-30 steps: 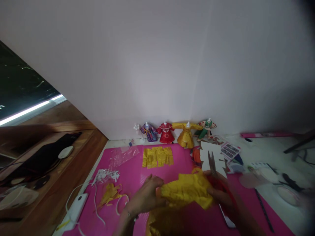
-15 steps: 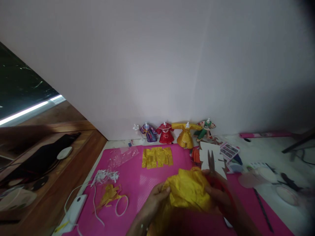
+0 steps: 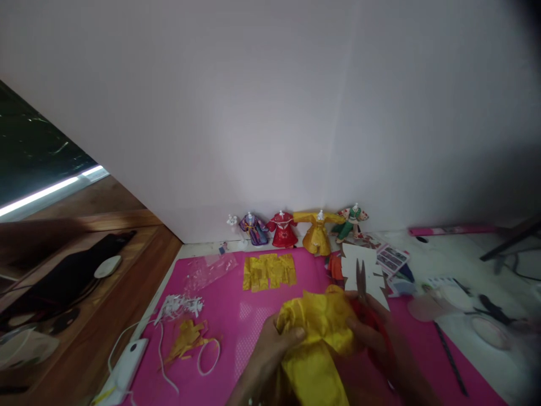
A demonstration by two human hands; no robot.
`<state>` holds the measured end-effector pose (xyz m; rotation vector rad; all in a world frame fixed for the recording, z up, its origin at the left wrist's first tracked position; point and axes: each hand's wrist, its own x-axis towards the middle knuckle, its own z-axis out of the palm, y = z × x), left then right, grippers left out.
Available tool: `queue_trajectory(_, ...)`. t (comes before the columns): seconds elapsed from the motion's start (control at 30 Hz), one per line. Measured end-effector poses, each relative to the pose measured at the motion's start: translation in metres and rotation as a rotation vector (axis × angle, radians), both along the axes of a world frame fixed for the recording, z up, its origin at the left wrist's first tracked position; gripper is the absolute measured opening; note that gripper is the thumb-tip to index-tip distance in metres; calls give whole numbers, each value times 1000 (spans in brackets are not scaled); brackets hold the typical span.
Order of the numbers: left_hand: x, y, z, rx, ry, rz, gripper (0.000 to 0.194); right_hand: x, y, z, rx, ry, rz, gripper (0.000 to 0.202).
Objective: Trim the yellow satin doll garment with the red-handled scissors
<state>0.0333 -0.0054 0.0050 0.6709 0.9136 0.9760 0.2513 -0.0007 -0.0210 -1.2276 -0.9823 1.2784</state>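
Note:
A shiny yellow fabric (image 3: 319,324) is spread between my two hands above the pink mat, its lower part hanging toward me. My left hand (image 3: 270,349) pinches its left side, thumb on top. My right hand (image 3: 376,332) grips the fabric's right edge and also holds red-handled scissors (image 3: 361,276), blades pointing up and away. Just beyond lie cut yellow pieces (image 3: 269,272) in a row on the mat. Small doll outfits on stands line the wall: a purple robe (image 3: 253,229), a red dress (image 3: 282,229), a yellow robe (image 3: 318,234) and a green outfit (image 3: 350,223).
On the pink mat (image 3: 228,316) lie white paper shreds (image 3: 181,305), yellow scraps (image 3: 186,340), a white ring (image 3: 209,357) and clear plastic (image 3: 211,270). A white power strip (image 3: 124,369) stands left. White card (image 3: 357,268), a tape roll (image 3: 490,331) and a dark strip (image 3: 450,358) are right.
The yellow fabric has been turned or unfolded, so a flap now hangs down in front. My left thumb has shifted right over it. The scissors stay in my right hand.

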Motion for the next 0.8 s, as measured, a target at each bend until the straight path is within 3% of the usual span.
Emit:
queue_trajectory(0.23,1,0,16,-53,138,31,44,-5,-6,15,40,-130,-100,46)
queue_trajectory(0.43,7,-3,22,0,271,93,39,-11,-10,34,88,-242,-231,40)
queue_trajectory(0.57,9,-3,19,48,391,118,46,-14,-13,39,107,-319,-255,35)
queue_trajectory(0.8,9,-4,5,-15,327,116,51,-17,-17,40,142,-450,-295,32)
